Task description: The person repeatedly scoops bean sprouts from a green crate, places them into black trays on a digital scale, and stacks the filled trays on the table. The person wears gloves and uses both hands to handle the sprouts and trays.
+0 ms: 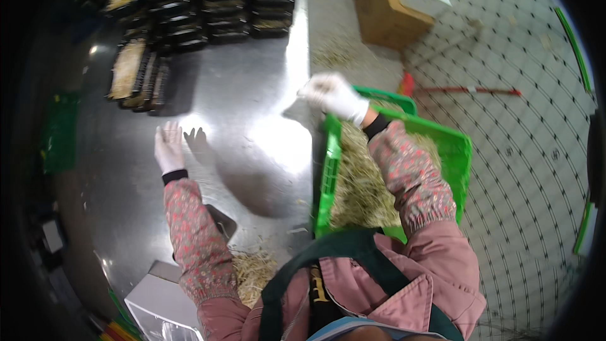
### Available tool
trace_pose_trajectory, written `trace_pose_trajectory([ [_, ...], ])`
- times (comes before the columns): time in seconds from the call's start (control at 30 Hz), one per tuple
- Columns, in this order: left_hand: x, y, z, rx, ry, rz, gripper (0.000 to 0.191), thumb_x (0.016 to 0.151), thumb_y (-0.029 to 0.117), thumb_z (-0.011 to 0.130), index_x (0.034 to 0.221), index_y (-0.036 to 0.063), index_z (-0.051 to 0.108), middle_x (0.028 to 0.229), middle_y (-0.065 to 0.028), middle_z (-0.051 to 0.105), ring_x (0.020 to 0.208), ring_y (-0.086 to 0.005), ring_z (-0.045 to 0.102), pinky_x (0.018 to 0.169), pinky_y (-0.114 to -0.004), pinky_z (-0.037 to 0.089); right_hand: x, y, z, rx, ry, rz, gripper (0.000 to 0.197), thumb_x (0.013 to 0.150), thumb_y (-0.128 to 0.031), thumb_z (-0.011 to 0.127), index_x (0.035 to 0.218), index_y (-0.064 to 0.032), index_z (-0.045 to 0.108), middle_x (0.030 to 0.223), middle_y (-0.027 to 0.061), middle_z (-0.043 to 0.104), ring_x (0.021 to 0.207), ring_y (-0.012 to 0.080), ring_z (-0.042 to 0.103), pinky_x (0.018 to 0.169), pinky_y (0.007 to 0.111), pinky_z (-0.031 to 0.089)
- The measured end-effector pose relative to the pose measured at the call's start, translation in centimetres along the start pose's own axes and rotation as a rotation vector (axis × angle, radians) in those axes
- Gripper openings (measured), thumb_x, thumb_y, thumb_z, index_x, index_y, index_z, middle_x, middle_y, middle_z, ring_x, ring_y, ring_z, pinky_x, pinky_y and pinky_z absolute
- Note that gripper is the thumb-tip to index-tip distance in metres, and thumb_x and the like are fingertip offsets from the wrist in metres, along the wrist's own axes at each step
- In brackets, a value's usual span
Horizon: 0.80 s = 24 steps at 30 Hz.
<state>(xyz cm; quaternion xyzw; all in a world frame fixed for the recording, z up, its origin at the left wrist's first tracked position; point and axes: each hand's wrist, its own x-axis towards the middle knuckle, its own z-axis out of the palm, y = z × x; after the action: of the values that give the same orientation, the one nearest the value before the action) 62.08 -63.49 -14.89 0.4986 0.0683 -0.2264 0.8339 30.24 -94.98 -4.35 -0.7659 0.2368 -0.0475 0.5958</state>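
My left hand (169,148), in a white glove, is over the metal table (246,85) with its fingers extended and nothing in it. Nearest to it is a small group of black trays (135,76) filled with pale sprouts or straw-like strands. My right hand (329,94), also gloved in white, is bent at the table's right edge, above the far end of a green plastic crate (333,175). Its fingers are blurred, so whether they hold something is unclear. Loose greenish-yellow stalks (362,184) lie inside the crate.
Stacks of filled black trays (225,4) stand at the table's far end. A pile of pale strands (253,272), a dark flat object (221,222) and a white box (163,298) lie near me. A cardboard box (390,14) and a red stick (473,90) are on the floor.
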Motion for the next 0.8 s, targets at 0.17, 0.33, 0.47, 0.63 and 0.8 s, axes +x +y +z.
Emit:
trace_pose_trajectory([
  [0.17,-18.0,-1.9,5.1,0.193,-0.377,-0.105,0.05,0.103,0.018,0.045,0.144,-0.0071,0.033,0.127,-0.0218,0.054,0.111,-0.028,0.06,0.099,-0.04,0.054,-16.3,5.4,-21.0,0.104,0.945,0.056,0.068,0.092,-0.042,0.067,0.14,0.0016,0.047,0.128,0.0127,0.061,0.111,0.0174,0.06,0.097,0.03,0.046],
  [0.33,-33.3,-7.2,9.7,0.418,-0.863,-0.448,0.052,0.101,0.028,0.052,0.143,0.0021,0.04,0.123,-0.0171,0.061,0.106,-0.024,0.065,0.092,-0.038,0.055,-34.1,14.5,-23.6,0.053,1.211,0.244,0.066,0.091,-0.035,0.069,0.137,0.0073,0.047,0.14,0.0184,0.052,0.129,0.0243,0.05,0.108,0.033,0.038],
  [0.47,-39.6,-15.4,10.7,0.888,-1.304,-0.358,0.076,0.089,0.024,0.069,0.149,-0.0005,0.029,0.15,-0.0216,0.037,0.138,-0.0304,0.037,0.113,-0.039,0.033,-39.5,19.7,-18.2,-0.156,0.752,0.477,0.074,0.086,-0.043,0.072,0.14,0.0005,0.047,0.14,0.0197,0.052,0.127,0.0291,0.052,0.109,0.036,0.04],
  [0.63,-39.0,-25.2,15.2,1.864,-1.355,0.248,0.123,0.062,0.051,0.084,0.151,-0.0008,0.018,0.157,-0.0244,0.019,0.147,-0.0417,0.012,0.118,-0.054,0.015,-33.0,24.4,-14.8,-0.747,0.306,0.454,0.086,0.083,-0.061,0.063,0.145,-0.0047,0.041,0.152,0.0197,0.036,0.143,0.0346,0.03,0.117,0.041,0.026],
  [0.8,-40.4,-31.5,16.5,2.069,-1.223,0.159,0.118,0.06,0.052,0.084,0.153,0.016,0.02,0.154,-0.0207,0.027,0.143,-0.0446,0.019,0.113,-0.061,0.022,-26.7,24.3,-7.3,-0.878,0.061,0.269,0.092,0.083,-0.071,0.051,0.152,-0.0143,0.029,0.155,0.0163,0.032,0.142,0.0347,0.03,0.115,0.054,0.022],
])
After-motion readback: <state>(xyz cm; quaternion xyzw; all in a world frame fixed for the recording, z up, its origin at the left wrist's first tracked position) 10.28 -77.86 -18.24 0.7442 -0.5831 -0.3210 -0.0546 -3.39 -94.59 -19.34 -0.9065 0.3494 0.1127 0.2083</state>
